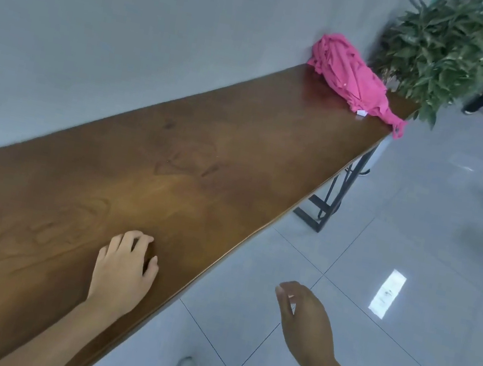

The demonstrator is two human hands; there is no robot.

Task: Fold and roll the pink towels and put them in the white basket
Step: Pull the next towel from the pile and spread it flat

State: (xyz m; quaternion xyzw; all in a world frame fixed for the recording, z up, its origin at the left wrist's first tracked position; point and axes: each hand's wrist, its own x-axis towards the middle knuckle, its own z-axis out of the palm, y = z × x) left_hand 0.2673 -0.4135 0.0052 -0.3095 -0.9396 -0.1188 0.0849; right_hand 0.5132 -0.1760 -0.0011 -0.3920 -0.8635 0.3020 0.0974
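- Pink towels (352,76): all in one messy heap at the far end of the table (205,160), up vs. the wall, just beside the plant (444,47). One bit hangs over the table edge.
- None look folded or rolled yet. So no. done = 0, as far as I can see.
- White basket: not in the pic, so can't tell where it is or what's in it.
- Left hand (123,271): rests on the near end of the table, fingers bent, tips on the wood, holds nothing.
- Right hand (303,316): up in the air over the floor (410,277), fingers loose & a bit bent, holds nothing.
- Both hands are well apart from the heap.
- Left to do, I think: get to the heap, take 1 towel, fold, roll, put in basket, then do the rest. Pretty much the whole job.
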